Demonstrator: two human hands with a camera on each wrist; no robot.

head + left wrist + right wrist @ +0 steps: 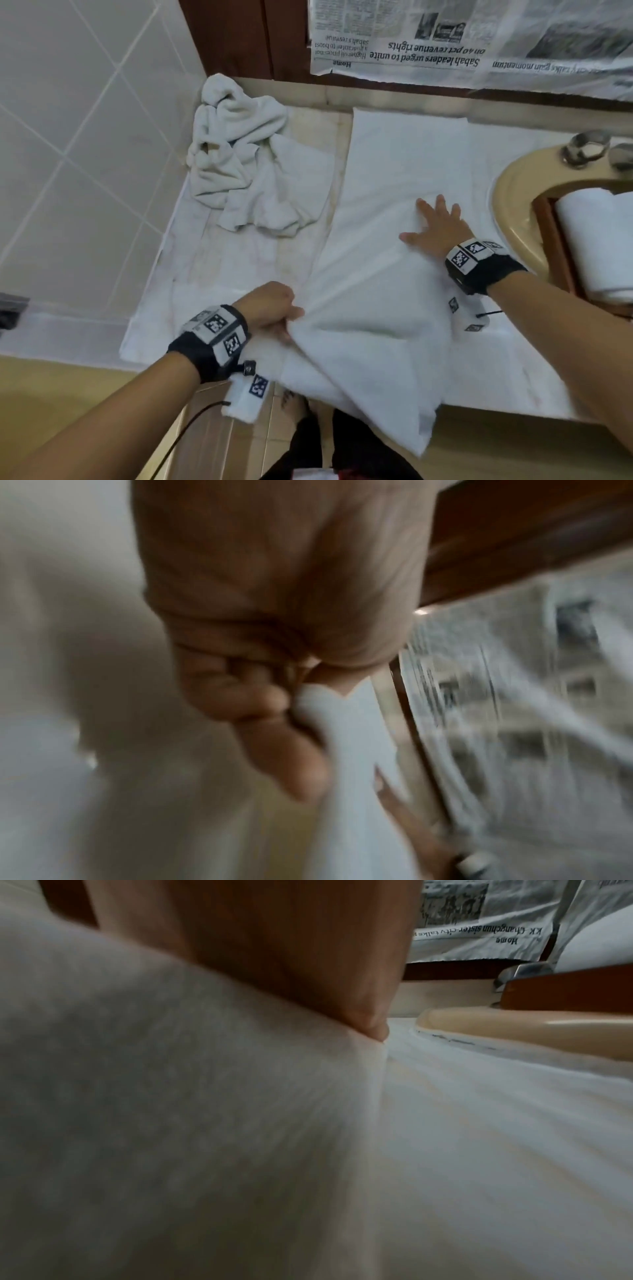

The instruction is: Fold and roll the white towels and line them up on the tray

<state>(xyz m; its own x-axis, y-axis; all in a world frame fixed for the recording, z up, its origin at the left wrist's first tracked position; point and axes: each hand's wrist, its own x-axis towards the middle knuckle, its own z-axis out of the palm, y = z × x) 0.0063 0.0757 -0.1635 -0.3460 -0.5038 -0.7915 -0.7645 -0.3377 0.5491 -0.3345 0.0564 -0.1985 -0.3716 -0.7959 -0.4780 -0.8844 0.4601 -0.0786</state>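
A long white towel (394, 192) lies spread along the counter, its near end hanging over the front edge. My left hand (274, 310) grips a bunched fold of the towel's near left edge; the blurred left wrist view shows its fingers (246, 696) curled round the white towel (346, 750). My right hand (435, 222) lies flat on the towel's middle, fingers spread, palm (274, 947) pressing the towel (171, 1096). A rolled white towel (596, 240) lies in the wooden tray (551, 240) at the right, over the sink.
A crumpled pile of white towels (246, 164) sits at the counter's back left, by the tiled wall (68, 137). The beige sink rim (510, 192) and chrome tap (585, 147) stand at the right. Newspaper (445, 37) hangs behind the counter. Below are my legs and the floor.
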